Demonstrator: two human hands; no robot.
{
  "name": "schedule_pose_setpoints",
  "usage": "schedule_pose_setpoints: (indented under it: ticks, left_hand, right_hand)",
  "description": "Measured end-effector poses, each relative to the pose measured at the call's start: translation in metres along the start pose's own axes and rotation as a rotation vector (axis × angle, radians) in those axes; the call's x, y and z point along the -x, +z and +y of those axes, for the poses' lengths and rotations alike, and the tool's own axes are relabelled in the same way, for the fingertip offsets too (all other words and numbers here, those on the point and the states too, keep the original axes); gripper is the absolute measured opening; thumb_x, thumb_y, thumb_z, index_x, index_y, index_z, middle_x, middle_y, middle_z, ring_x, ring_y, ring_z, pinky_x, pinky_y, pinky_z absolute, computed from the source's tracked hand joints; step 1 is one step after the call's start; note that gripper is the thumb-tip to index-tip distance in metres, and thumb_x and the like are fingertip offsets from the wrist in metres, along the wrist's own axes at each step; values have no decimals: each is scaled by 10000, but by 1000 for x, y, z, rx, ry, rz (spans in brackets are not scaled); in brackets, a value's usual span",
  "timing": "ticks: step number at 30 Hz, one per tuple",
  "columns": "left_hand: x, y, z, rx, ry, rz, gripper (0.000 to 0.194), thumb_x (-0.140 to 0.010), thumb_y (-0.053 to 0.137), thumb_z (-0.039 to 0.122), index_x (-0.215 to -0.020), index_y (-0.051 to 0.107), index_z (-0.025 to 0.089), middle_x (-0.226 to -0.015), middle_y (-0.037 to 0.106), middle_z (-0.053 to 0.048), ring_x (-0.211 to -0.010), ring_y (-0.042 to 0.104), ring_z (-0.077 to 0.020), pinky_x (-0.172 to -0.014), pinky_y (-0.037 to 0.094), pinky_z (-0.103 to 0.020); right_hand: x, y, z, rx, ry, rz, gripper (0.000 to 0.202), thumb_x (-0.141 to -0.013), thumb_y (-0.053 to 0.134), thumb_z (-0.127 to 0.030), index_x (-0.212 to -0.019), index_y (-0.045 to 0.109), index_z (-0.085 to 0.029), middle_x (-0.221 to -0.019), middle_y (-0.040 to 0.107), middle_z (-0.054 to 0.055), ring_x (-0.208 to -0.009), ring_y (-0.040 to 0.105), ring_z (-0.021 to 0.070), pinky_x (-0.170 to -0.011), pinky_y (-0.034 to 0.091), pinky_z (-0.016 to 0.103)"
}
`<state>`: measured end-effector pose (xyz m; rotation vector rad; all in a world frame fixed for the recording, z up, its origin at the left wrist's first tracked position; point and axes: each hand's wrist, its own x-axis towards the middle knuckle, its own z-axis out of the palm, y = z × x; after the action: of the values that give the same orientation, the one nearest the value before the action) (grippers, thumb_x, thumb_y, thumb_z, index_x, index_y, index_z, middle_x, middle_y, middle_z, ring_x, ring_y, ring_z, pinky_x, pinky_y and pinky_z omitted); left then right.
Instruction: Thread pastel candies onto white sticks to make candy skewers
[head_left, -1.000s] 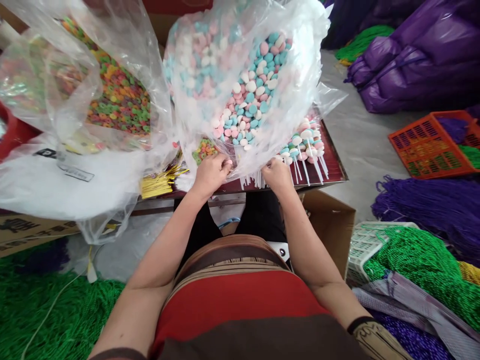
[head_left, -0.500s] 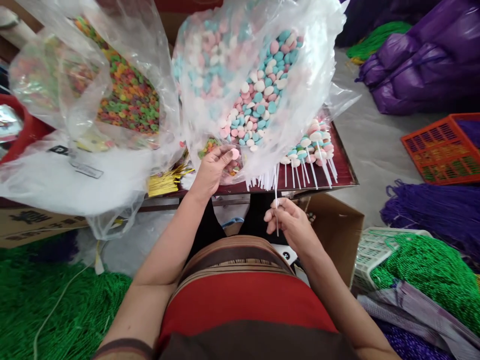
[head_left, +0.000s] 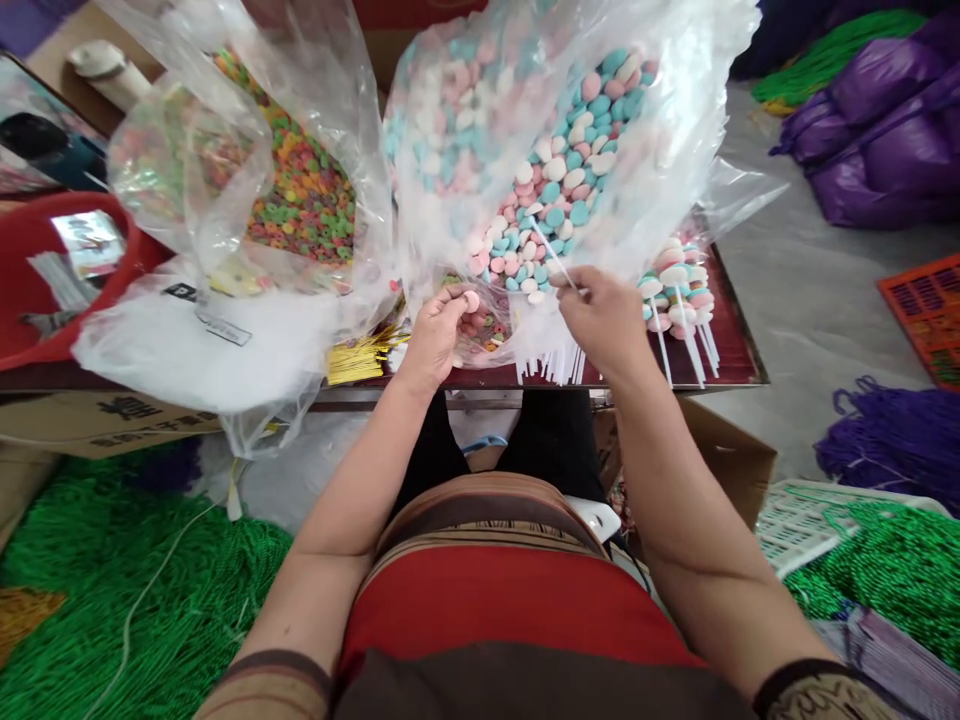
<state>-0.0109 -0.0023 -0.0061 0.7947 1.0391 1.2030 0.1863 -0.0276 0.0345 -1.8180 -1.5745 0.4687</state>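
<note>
My left hand (head_left: 436, 338) pinches a round pink candy (head_left: 472, 301) between thumb and fingers, at the lower edge of the candy bag. My right hand (head_left: 606, 322) grips a thin white stick (head_left: 553, 250) that slants up and left over the bag. The stick's upper end lies against a white candy; whether they are joined I cannot tell. Pink, blue and white candies (head_left: 555, 190) fill the large clear plastic bag (head_left: 679, 90). Right of my right hand, candies on white sticks (head_left: 682, 285) lie in a heap. Loose white sticks (head_left: 551, 363) lie at the table edge.
A clear bag of colourful ring candies (head_left: 300, 200) stands on the left, beside a red basin (head_left: 124, 285). Yellow ties (head_left: 356, 362) lie near the table edge (head_left: 739, 360). Green cord bundles (head_left: 180, 590) cover the lower left floor; a white crate (head_left: 806, 520) stands at right.
My right hand has risen from below the table edge to over the candy bag, still holding the stick. My left hand keeps the pink candy. The view has turned slightly left.
</note>
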Motion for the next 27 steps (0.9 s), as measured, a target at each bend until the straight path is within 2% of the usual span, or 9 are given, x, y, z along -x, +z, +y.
schedule_pose_setpoints:
  ticks: [3,5,10,13,15,17,20,24,27]
  left_hand:
    - [2,-1,-4,8,-12,15,111,-813,727,190,-907,668,186,-696,711,43,-540,620,-68,-535,444,-180]
    - [3,-2,-6,28,-21,31,141,-821,767,221,-909,663,186,-698,722,40,-542,629,-67,-539,449,-178]
    - [7,-4,-7,67,-79,1,268,-780,880,310,-903,680,180,-813,781,1,-644,700,-85,-627,518,-192]
    - [9,-4,-7,115,-106,-11,264,-780,889,307,-903,698,172,-850,793,-13,-679,721,-91,-663,541,-199]
    - [10,-3,-7,158,-122,-9,223,-794,875,262,-894,702,163,-836,792,-11,-666,719,-86,-654,541,-193]
    - [10,-2,-6,187,-139,10,197,-796,865,211,-880,695,158,-806,783,-1,-645,712,-81,-638,538,-188]
    - [10,3,-6,194,-137,55,234,-777,883,201,-868,671,164,-771,760,18,-646,711,-87,-637,541,-190]
    - [9,15,-9,154,-96,82,291,-776,903,289,-901,666,175,-779,739,26,-690,715,-101,-716,576,-221]
    - [10,25,-13,127,-68,59,223,-843,844,318,-912,679,185,-775,737,21,-775,746,-129,-776,605,-250]
  right_hand:
    - [-41,26,-4,319,27,-178,281,-934,543,-136,-1036,804,-114,-1050,783,202,-1041,721,344,-932,530,449]
    - [-55,41,-5,446,99,-270,288,-955,548,-150,-1080,801,-94,-1143,770,249,-1129,711,383,-959,528,462]
    - [-61,60,-3,564,115,-341,386,-973,517,-139,-1288,739,-119,-1278,734,253,-1192,696,385,-959,532,466]
    - [-62,60,2,572,112,-359,394,-956,524,-138,-1289,735,-111,-1281,724,254,-1181,688,384,-942,525,459]
    - [-62,55,5,538,95,-338,362,-932,557,-150,-1236,751,-112,-1259,724,250,-1150,682,383,-924,518,457]
    - [-59,46,6,442,44,-254,300,-906,587,-171,-1145,766,-136,-1186,736,223,-1081,679,359,-906,510,449]
    - [-45,29,0,171,-29,-130,165,-881,626,-234,-976,750,-180,-972,737,131,-922,663,282,-860,503,409]
    - [-12,19,-21,-183,-41,-192,143,-865,655,-327,-893,705,-196,-823,689,32,-766,612,196,-744,484,338]
    - [6,26,-32,-190,-59,-159,126,-860,643,-320,-843,677,-200,-792,685,23,-756,603,188,-743,473,329]
